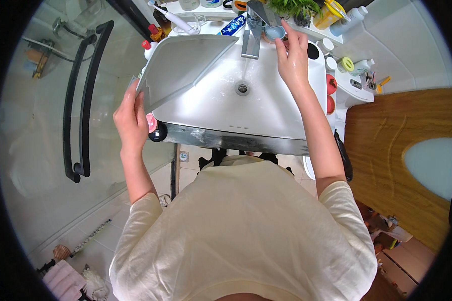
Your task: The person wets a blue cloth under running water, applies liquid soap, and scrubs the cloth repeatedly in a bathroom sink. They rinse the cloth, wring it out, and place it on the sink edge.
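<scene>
My left hand [132, 116] grips the edge of a translucent plastic tray or lid [184, 64], which is tilted over the left side of the white washbasin [271, 109]. At the back of the basin, my right hand [293, 56] has its fingertips at the raised lever of the chrome faucet [251, 41]. The hand's fingers are partly spread. A thin stream of water seems to run from the spout toward the drain [242, 88]. Whether the fingertips touch the lever is hard to tell.
A toothpaste tube [232, 25], an electric toothbrush [177, 20], a light-blue cup [274, 33] and a green plant [293, 7] stand behind the basin. Bottles and jars line both sides. A glass door with a black handle [86, 105] is at left, a wooden door [380, 139] at right.
</scene>
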Action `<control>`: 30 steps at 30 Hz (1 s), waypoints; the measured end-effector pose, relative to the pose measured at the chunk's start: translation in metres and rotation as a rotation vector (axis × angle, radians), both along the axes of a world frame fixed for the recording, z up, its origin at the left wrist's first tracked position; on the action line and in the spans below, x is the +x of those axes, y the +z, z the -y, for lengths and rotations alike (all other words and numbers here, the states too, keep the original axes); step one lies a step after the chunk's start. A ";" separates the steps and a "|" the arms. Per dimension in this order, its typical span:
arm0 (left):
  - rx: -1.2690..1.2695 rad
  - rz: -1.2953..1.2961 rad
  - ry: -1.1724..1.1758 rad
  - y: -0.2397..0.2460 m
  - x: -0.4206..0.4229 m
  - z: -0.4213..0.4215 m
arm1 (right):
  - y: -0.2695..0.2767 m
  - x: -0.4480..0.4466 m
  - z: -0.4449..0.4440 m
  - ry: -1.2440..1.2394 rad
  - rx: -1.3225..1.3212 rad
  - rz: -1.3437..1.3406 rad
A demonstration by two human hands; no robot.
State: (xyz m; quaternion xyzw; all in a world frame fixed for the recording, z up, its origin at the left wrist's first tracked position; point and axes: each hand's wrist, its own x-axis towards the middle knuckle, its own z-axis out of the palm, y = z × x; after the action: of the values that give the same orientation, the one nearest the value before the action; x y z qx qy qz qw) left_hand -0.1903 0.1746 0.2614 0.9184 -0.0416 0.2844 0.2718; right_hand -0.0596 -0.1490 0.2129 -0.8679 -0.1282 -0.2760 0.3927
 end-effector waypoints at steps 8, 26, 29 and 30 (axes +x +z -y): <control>-0.074 0.091 -0.063 0.023 -0.023 -0.033 | -0.034 -0.047 0.027 -0.091 0.117 -0.272; -0.769 0.003 -0.390 -0.016 0.010 0.183 | -0.078 -0.159 0.119 -0.255 0.959 -0.751; -0.870 -0.096 -0.411 -0.033 0.005 0.213 | -0.073 -0.167 0.124 -0.216 1.027 -0.772; -0.903 -0.136 -0.398 -0.039 0.002 0.219 | -0.072 -0.168 0.124 -0.212 1.050 -0.770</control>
State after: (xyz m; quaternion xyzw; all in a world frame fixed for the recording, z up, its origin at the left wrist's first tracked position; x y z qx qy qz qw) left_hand -0.1881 -0.0442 0.2224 0.6999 -0.0710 0.1563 0.6933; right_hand -0.2272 -0.2729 0.1406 -0.6054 0.2592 -0.0090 0.7524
